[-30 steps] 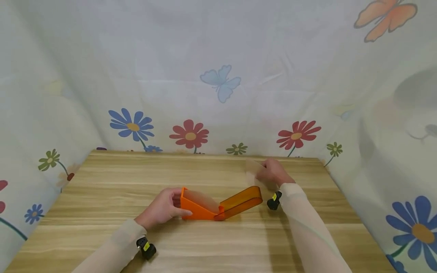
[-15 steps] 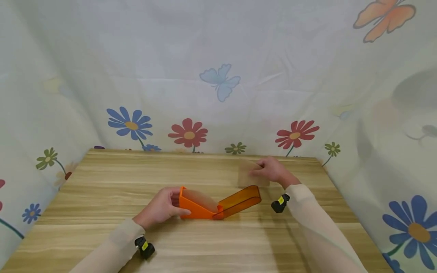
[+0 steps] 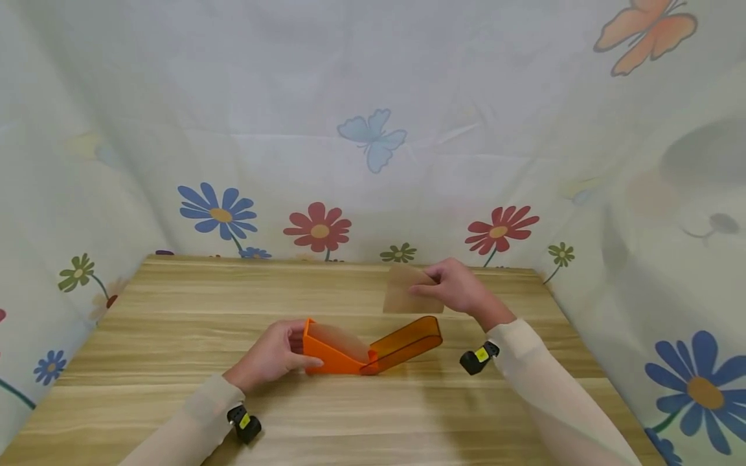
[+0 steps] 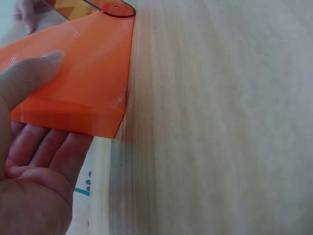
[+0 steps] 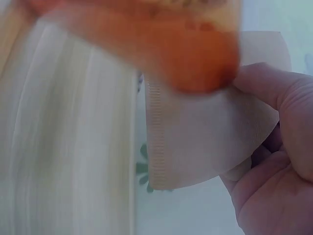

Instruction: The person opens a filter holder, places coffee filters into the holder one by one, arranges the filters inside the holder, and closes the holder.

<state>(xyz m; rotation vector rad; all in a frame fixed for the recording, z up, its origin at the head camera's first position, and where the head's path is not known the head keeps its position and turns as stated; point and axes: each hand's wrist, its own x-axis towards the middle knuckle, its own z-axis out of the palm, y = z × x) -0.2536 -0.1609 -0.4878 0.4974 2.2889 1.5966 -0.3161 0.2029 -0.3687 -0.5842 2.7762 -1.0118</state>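
Note:
An orange filter holder (image 3: 332,360) stands on the table, with its amber see-through lid (image 3: 408,344) swung out to the right. Brown paper coffee filters (image 3: 340,340) show inside it. My left hand (image 3: 272,353) grips the holder's left end; in the left wrist view the thumb lies on the orange side wall (image 4: 88,68) and the fingers are behind. Beyond the lid, above the table, my right hand (image 3: 457,288) pinches one brown coffee filter (image 3: 402,294) by its right edge. The right wrist view shows the filter's crimped seam (image 5: 155,132), partly covered by the blurred lid (image 5: 200,63).
The wood-grain table (image 3: 350,421) reaches back to a white curtain (image 3: 280,162) printed with flowers and butterflies. The curtain also hangs along the left and right sides. Small black cameras (image 3: 479,358) sit on both wrists.
My right hand has shifted slightly left and away, carrying the coffee filter, which now faces the head view more flatly. The left hand and the holder have stayed in place.

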